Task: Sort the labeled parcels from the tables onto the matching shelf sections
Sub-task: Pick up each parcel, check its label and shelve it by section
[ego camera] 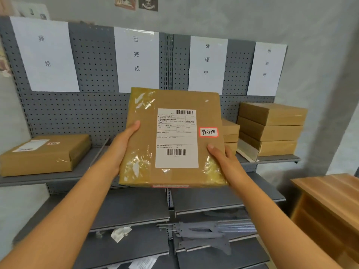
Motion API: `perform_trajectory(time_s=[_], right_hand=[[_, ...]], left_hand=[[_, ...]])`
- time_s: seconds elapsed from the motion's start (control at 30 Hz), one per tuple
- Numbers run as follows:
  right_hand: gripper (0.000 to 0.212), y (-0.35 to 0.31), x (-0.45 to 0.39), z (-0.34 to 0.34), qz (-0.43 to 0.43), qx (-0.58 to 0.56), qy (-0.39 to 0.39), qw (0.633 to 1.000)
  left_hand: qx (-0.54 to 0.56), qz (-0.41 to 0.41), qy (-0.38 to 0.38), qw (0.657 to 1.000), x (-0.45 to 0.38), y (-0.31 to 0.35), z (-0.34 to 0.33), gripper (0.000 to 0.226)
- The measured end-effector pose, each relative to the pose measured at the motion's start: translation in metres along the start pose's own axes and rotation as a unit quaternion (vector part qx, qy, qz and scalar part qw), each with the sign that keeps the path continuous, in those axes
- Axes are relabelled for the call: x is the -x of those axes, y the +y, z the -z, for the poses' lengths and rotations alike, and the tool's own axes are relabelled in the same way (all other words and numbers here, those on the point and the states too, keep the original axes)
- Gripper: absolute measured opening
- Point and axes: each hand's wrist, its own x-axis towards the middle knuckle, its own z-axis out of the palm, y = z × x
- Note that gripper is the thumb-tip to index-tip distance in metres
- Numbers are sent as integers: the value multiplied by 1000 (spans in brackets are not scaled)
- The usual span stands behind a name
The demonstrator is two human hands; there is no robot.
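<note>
We hold one flat brown parcel [172, 138] upright in front of the grey shelf unit [97, 117], its face toward us. It carries a white shipping label [176, 137] and a small red-bordered tag [208, 132] reading 待处理. Our left hand [124, 140] grips the parcel's left edge, thumb on its face. Our right hand [223, 156] grips the lower right corner, thumb likewise on the face. Behind the parcel, four white signs hang on the pegboard; the rightmost sign [267, 68] reads 待处理. Below that sign, a stack of three parcels [272, 129] sits on the upper shelf. A single parcel [44, 154] lies at the left end of the shelf. A wooden bench [330, 191] stands at the right.
</note>
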Motion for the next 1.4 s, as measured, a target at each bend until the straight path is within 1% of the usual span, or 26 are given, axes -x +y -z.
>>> perform_trajectory(time_s=[0.07,0.1,0.2,0.23,0.43,0.57,0.63,0.73,0.83,0.93,0.97,1.07,1.1,1.23,1.4], right_hand=[[45,-5,-22,31,9,4,-10,1000],[47,-7,-33,46,13,7,-13,1000],[55,-11,-64,87,17,7,-16,1000],[55,-12,-74,99,18,4,-17,1000],[57,-15,-130,165,27,-49,-21,998],[58,-20,-176,208,37,-71,3,997],[61,-24,-202,230,46,-77,14,996],[59,-35,-242,264,54,-82,36,995],[65,-48,-282,304,54,-70,41,995],[75,-61,-311,343,56,-59,37,996],[72,-65,-319,357,55,-58,33,996],[35,-75,-336,392,51,-66,9,997],[30,-79,-342,404,45,-71,6,996],[26,-87,-372,449,36,-60,0,998],[23,-89,-411,491,10,-35,-17,999]], left_hand=[[-2,-4,12,1000,-13,-1,-30,69],[-2,-6,15,1000,-18,-1,-46,70],[0,-21,9,1000,-33,-1,-93,42],[-2,-24,12,1000,-37,0,-108,38],[-38,-48,7,998,-80,11,-182,38],[-33,-59,-7,998,-122,13,-233,33],[-25,-64,-23,997,-147,12,-261,28],[-19,-72,-55,996,-187,10,-301,21],[-11,-81,-62,995,-225,12,-341,16],[3,-77,-75,994,-253,12,-382,17],[7,-76,-82,994,-261,12,-396,17],[12,-76,-100,992,-283,15,-437,19],[13,-75,-105,992,-290,16,-450,21],[11,-71,-112,991,-317,11,-495,21],[28,-63,-90,994,-343,-4,-540,23]])
